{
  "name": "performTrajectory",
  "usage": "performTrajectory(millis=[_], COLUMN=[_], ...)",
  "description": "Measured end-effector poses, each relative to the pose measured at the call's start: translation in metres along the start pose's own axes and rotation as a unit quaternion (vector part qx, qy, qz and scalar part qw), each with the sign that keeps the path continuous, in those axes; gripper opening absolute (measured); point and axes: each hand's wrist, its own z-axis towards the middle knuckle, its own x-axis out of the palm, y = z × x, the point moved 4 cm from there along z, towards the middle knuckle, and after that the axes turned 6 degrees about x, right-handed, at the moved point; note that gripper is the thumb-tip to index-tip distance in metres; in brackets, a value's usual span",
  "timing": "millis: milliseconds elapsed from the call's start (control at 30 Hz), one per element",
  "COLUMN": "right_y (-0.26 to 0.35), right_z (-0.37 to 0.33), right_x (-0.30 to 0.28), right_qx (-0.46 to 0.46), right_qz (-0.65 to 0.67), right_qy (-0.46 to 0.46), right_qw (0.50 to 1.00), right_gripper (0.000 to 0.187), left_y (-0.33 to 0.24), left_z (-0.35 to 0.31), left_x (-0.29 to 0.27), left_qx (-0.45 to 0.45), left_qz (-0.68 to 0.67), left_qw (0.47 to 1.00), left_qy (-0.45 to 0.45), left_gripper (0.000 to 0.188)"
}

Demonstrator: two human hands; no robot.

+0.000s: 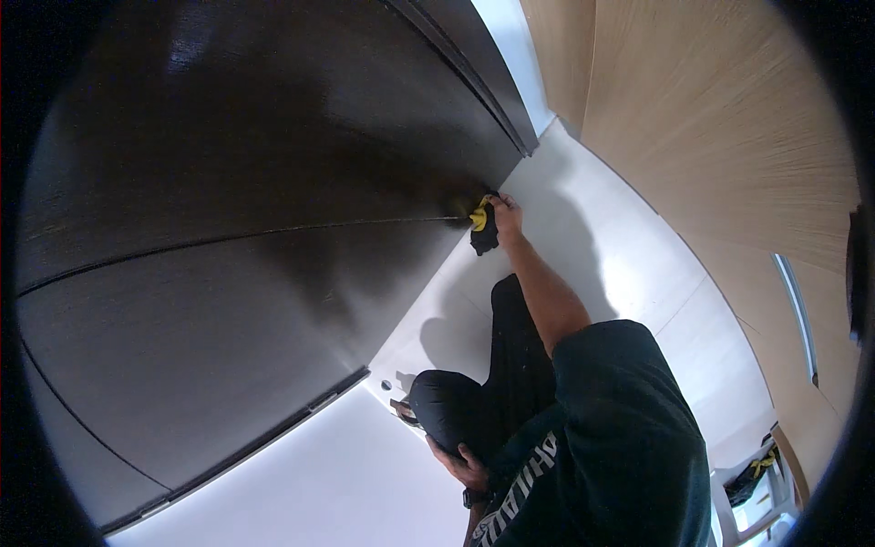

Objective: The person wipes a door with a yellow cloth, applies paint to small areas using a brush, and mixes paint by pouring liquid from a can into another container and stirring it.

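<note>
My right hand point(507, 217) is closed on a crumpled black and yellow cloth-like thing point(485, 230); whether it is a rag or a glove I cannot tell. The bunched thing is at the bottom edge of a large dark brown door panel point(273, 182), close to the pale floor. A thin groove across the panel ends beside it. My right arm is stretched out over the floor. My left hand point(463, 465), with a dark watch at the wrist, rests on my bent leg in black trousers point(456, 401), holding nothing that I can see.
Light wood panels point(711, 118) with a metal strip handle point(796, 314) stand along the right. White floor tiles point(674, 301) lie between them and the dark panel. At the lower right is a white chair-like frame point(770, 515) with a black and yellow bundle point(752, 479).
</note>
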Motion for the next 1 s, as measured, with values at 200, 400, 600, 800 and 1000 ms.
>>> performTrajectory(millis=[200,400,600,800,1000], right_y=[0.020,0.024,0.016,0.032,0.043], right_z=[-0.007,-0.014,-0.002,-0.007,-0.015], right_x=[-0.002,0.001,-0.007,-0.009,-0.006], right_qx=[-0.131,-0.041,-0.036,-0.116,-0.141], right_qz=[-0.203,-0.084,-0.121,-0.261,-0.341], right_qy=[-0.029,0.001,-0.034,-0.073,-0.108], right_qw=[0.970,0.996,0.991,0.955,0.923], right_gripper=[0.016,0.022,0.029,0.031,0.037], left_y=[-0.001,0.001,0.005,0.014,0.015], left_z=[-0.001,0.000,-0.001,-0.003,0.001], left_x=[0.001,0.003,0.001,0.003,0.000], left_qx=[-0.009,-0.012,0.001,-0.007,-0.011], left_qz=[-0.014,-0.023,0.004,-0.022,-0.004], left_qw=[1.000,1.000,1.000,1.000,1.000], left_qy=[0.008,0.009,0.018,0.005,0.013], left_gripper=[0.080,0.078,0.080,0.083,0.084])
